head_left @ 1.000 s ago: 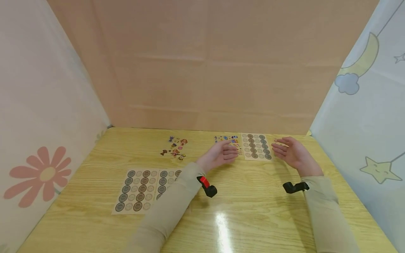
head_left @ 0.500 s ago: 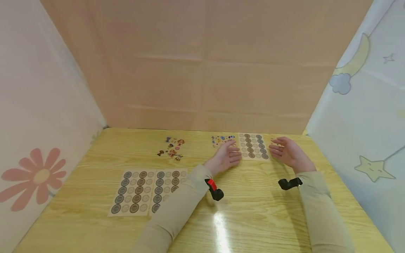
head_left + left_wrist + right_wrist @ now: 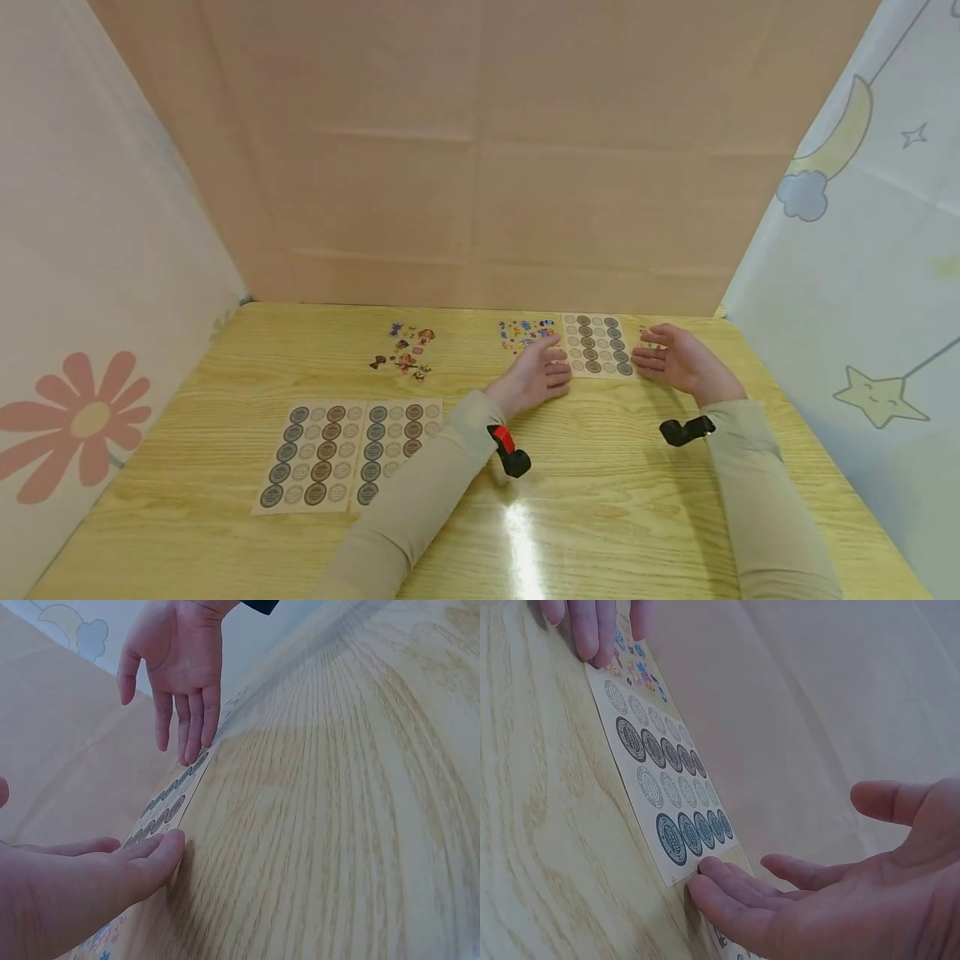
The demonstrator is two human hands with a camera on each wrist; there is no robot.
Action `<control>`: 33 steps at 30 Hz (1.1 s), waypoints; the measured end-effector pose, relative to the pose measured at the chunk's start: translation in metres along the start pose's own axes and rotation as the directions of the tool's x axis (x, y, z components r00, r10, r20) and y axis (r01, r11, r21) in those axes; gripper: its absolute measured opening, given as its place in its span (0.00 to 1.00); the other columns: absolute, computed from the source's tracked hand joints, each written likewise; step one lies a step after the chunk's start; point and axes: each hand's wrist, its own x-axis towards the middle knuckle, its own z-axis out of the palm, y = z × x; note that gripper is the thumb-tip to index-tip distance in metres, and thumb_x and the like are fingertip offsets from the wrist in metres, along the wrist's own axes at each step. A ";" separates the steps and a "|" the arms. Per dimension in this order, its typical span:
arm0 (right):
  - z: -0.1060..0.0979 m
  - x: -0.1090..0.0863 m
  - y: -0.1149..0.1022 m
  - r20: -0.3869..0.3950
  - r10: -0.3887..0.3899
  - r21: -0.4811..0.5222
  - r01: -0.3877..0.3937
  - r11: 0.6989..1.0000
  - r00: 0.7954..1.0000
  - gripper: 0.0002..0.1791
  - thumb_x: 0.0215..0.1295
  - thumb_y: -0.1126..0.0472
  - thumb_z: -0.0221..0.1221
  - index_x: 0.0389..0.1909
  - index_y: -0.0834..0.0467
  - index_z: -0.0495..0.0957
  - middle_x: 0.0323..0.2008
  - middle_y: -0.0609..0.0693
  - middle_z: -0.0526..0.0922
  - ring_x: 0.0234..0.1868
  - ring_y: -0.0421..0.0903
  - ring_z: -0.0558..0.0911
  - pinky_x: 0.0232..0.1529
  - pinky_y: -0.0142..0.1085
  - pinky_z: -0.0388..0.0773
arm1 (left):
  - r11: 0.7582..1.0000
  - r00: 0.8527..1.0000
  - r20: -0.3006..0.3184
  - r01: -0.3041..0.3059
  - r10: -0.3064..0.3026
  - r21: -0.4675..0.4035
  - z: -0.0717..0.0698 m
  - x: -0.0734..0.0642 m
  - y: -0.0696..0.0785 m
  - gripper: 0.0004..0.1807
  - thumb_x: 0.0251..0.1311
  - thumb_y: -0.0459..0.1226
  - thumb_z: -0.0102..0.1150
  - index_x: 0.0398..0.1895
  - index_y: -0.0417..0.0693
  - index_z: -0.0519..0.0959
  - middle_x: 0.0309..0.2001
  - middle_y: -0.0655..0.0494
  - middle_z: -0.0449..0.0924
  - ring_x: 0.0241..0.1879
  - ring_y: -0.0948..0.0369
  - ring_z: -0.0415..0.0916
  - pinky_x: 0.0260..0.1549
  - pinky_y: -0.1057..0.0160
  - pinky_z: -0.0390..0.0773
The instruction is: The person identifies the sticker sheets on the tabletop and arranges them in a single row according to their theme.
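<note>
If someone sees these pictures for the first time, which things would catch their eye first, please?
Probably the left hand and right hand, facing each other on either side of a sheet of round prints near the far edge of the table. After that, perhaps the big reddish flower on the left wall and the yellow moon on the right wall.

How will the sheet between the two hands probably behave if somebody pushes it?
The sheet looks thin as paper, so it is probably light and rather floppy. It lies flat on the table, so a sideways push would likely slide or buckle it, not tip it.
</note>
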 end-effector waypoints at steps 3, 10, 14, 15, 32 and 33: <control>0.001 0.000 0.001 0.004 0.003 -0.019 -0.003 1.000 1.000 0.39 0.77 0.47 0.34 0.73 0.65 0.27 0.72 0.70 0.34 0.72 0.62 0.42 0.71 0.50 0.44 | 1.000 1.000 -0.002 0.006 -0.006 -0.011 0.000 0.001 -0.001 0.41 0.67 0.53 0.46 0.73 0.34 0.49 0.70 0.32 0.50 0.69 0.42 0.50 0.67 0.47 0.54; 0.001 0.000 0.000 0.005 0.030 -0.004 -0.030 1.000 1.000 0.38 0.77 0.47 0.34 0.73 0.65 0.28 0.72 0.69 0.35 0.72 0.61 0.43 0.71 0.48 0.45 | 0.999 0.999 -0.031 0.018 -0.020 -0.039 0.001 0.000 -0.002 0.42 0.66 0.53 0.48 0.73 0.34 0.51 0.69 0.30 0.51 0.68 0.40 0.52 0.66 0.48 0.58; -0.001 0.000 0.001 -0.008 0.043 -0.028 -0.043 0.999 0.999 0.39 0.77 0.46 0.35 0.73 0.65 0.30 0.72 0.67 0.37 0.72 0.59 0.46 0.71 0.47 0.49 | 0.999 0.997 -0.067 0.024 -0.026 -0.039 0.001 0.000 -0.002 0.39 0.67 0.50 0.48 0.70 0.31 0.55 0.66 0.29 0.56 0.66 0.39 0.56 0.64 0.48 0.60; -0.001 -0.001 0.001 -0.010 0.043 -0.040 -0.043 0.998 0.999 0.39 0.77 0.46 0.35 0.73 0.65 0.30 0.72 0.67 0.38 0.71 0.58 0.48 0.70 0.46 0.51 | 0.999 0.997 -0.073 0.025 -0.027 -0.035 0.001 -0.001 -0.002 0.38 0.67 0.49 0.49 0.70 0.31 0.56 0.65 0.29 0.58 0.65 0.39 0.57 0.64 0.48 0.61; 0.003 -0.008 0.019 -0.163 -0.046 -0.158 0.020 0.987 0.986 0.34 0.71 0.69 0.49 0.73 0.68 0.46 0.40 0.43 0.75 0.34 0.37 0.77 0.36 0.28 0.77 | 0.996 0.996 -0.042 0.075 -0.077 -0.051 0.000 -0.007 -0.007 0.31 0.70 0.42 0.49 0.65 0.24 0.58 0.52 0.30 0.72 0.56 0.38 0.70 0.57 0.49 0.71; 0.003 -0.010 0.019 -0.163 -0.053 -0.166 0.025 0.986 0.985 0.34 0.72 0.68 0.49 0.73 0.67 0.46 0.40 0.43 0.75 0.34 0.37 0.77 0.35 0.28 0.77 | 0.996 0.997 -0.032 0.073 -0.075 -0.041 0.000 -0.007 -0.007 0.31 0.70 0.41 0.48 0.65 0.25 0.59 0.52 0.30 0.72 0.55 0.39 0.71 0.56 0.50 0.72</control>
